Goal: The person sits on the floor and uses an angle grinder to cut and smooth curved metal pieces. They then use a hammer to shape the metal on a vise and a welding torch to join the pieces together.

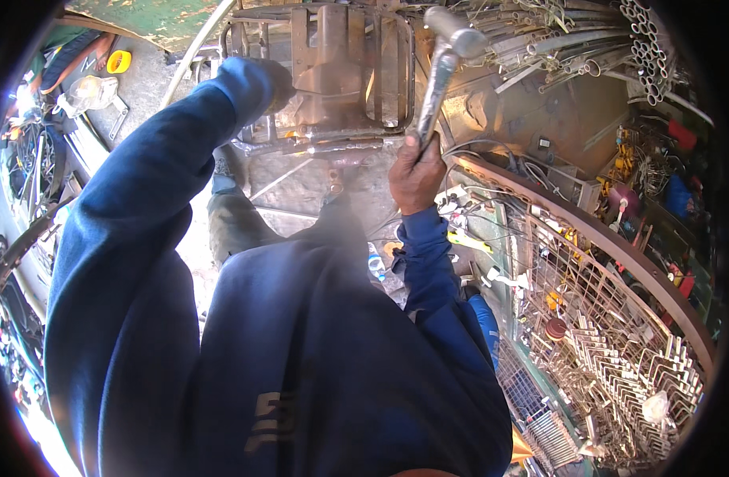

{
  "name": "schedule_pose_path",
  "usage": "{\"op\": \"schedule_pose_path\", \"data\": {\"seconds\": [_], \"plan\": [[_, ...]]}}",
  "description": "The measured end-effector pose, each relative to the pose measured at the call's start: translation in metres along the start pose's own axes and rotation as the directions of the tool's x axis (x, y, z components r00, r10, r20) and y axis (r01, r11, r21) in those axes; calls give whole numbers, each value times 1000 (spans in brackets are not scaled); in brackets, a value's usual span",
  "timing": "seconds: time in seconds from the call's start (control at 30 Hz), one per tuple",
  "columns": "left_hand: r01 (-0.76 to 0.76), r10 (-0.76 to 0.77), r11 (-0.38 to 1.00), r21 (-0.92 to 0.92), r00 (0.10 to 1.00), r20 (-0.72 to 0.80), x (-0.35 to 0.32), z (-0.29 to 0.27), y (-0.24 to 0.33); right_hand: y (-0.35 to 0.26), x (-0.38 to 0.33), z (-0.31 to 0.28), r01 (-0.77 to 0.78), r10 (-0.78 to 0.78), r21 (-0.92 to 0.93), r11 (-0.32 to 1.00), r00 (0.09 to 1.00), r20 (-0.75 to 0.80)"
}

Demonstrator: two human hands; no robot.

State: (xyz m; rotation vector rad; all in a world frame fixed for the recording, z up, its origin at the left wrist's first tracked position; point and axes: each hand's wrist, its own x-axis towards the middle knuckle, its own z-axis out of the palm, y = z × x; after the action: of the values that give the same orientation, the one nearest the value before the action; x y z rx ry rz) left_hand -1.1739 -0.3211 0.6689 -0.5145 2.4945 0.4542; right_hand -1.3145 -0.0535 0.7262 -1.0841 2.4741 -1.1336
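Observation:
My right hand (417, 173) is wrapped round the handle of a hammer (438, 86). The hammer stands head up, beside the right edge of a metal frame (410, 71) and apart from it. That frame is made of bent tube and rod, with a wide brown metal plate (330, 67) across its middle. At the frame's left side is my left hand (282, 86), dark and partly covered by the blue sleeve. Its fingers are hidden, so whether it grips the frame does not show.
Bundles of metal tubes (571, 40) lie at the far right. A rusty wire-mesh rack (611, 238) with many bent rods (626, 374) runs down the right. Cables (491, 151) trail beside my right hand. A yellow ring (119, 62) and another person's foot (104, 52) are at the far left.

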Motion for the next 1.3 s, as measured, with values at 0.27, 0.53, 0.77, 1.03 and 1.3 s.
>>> {"op": "schedule_pose_path", "data": {"seconds": [0.27,0.53,0.77,1.03,1.3], "plan": [[-156,144,970,188,987,73,5,-1,-13,15,-41,19,-120,120,0,993,990,75],[-17,18,999,28,999,-33,6,8,-18,12,-15,10,29,-24,109,994,998,-50],[-79,102,977,201,989,-107,9,19,-26,37,-42,53,-184,265,-297,937,928,263],[11,-17,997,73,996,85,16,-1,-16,8,5,-9,38,-9,114,993,971,-239],[-72,77,971,227,997,-14,22,19,-26,40,-38,51,-41,76,-252,967,989,129]]}}
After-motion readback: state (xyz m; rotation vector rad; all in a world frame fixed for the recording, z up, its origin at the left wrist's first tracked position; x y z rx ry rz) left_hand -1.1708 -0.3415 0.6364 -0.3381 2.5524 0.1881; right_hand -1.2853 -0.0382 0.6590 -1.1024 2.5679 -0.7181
